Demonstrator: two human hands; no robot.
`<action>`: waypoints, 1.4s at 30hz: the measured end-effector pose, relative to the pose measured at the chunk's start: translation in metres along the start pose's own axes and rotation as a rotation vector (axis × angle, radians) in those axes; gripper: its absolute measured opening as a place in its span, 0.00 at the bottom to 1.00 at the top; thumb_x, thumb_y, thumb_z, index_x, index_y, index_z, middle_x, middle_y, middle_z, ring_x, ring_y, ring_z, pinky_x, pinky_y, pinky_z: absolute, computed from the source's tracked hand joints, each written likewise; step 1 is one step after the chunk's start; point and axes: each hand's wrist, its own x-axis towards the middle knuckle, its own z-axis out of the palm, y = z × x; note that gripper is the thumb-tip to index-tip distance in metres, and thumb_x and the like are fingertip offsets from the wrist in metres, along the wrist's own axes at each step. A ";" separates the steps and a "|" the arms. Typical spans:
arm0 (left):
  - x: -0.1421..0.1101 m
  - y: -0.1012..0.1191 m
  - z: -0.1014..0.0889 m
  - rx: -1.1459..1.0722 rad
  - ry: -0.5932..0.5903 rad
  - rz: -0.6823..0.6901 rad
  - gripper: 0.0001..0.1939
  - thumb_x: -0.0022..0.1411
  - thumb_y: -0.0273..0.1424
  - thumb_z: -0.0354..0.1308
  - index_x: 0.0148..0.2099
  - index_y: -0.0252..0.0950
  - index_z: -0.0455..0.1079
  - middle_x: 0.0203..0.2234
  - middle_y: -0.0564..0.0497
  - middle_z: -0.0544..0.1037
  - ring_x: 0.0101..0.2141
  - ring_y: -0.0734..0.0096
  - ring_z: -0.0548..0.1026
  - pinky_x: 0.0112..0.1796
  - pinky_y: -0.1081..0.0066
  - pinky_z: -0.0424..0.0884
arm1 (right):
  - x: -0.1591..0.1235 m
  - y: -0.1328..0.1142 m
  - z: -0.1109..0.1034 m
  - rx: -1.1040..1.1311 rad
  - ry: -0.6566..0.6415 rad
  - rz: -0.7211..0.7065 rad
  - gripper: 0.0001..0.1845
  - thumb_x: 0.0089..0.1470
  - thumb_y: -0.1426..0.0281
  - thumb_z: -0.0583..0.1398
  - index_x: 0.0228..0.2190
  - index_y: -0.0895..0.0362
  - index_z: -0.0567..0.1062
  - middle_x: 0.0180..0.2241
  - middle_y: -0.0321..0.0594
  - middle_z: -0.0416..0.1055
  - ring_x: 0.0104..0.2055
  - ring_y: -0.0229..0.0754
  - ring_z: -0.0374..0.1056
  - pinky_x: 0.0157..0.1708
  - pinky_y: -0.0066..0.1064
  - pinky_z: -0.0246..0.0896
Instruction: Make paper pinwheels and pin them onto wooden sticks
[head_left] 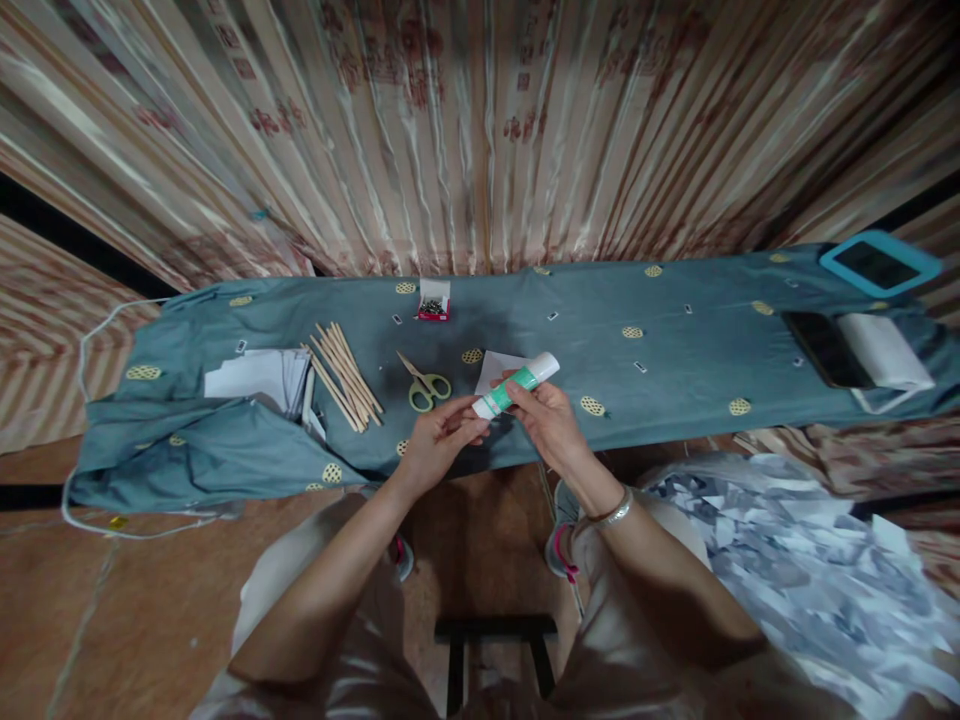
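Observation:
Both hands hold a white and green glue stick (504, 393), tilted with its upper end to the right, above the front part of the table. My left hand (442, 435) pinches its lower left end. The fingers of my right hand (547, 415) are closed round its middle and right part. Under the glue stick lies a white piece of paper (495, 370), partly hidden by it and by the hands. Just left of the paper are scissors (426, 388) with green handles, their blades pointing away to the upper left.
Several wooden sticks (346, 378) and a stack of white paper (259, 380) lie at left. A small red box (434, 302) of metal bits stands at the back. To the right are a dark phone (819, 348) and a blue-framed device (879, 264). Paper scraps (810, 560) heap below right.

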 end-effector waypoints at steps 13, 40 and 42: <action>0.002 -0.005 0.004 -0.020 0.000 -0.032 0.24 0.41 0.48 0.71 0.35 0.34 0.77 0.20 0.53 0.77 0.20 0.73 0.73 0.25 0.72 0.73 | 0.004 0.007 0.006 -0.010 0.007 0.037 0.21 0.33 0.55 0.73 0.24 0.56 0.76 0.24 0.34 0.74 0.27 0.37 0.67 0.31 0.31 0.64; -0.009 0.007 -0.001 -0.045 -0.190 -0.206 0.24 0.48 0.50 0.67 0.27 0.31 0.72 0.15 0.54 0.73 0.17 0.79 0.70 0.24 0.76 0.70 | 0.004 0.002 0.005 -0.012 -0.161 0.102 0.22 0.35 0.55 0.73 0.27 0.57 0.77 0.26 0.37 0.76 0.32 0.41 0.72 0.39 0.34 0.66; -0.011 0.007 -0.002 -0.068 -0.199 -0.211 0.24 0.49 0.50 0.67 0.27 0.31 0.72 0.15 0.53 0.73 0.16 0.79 0.69 0.24 0.76 0.70 | 0.004 0.002 0.005 -0.019 -0.166 0.105 0.22 0.35 0.55 0.73 0.27 0.57 0.77 0.26 0.37 0.77 0.32 0.40 0.72 0.39 0.34 0.66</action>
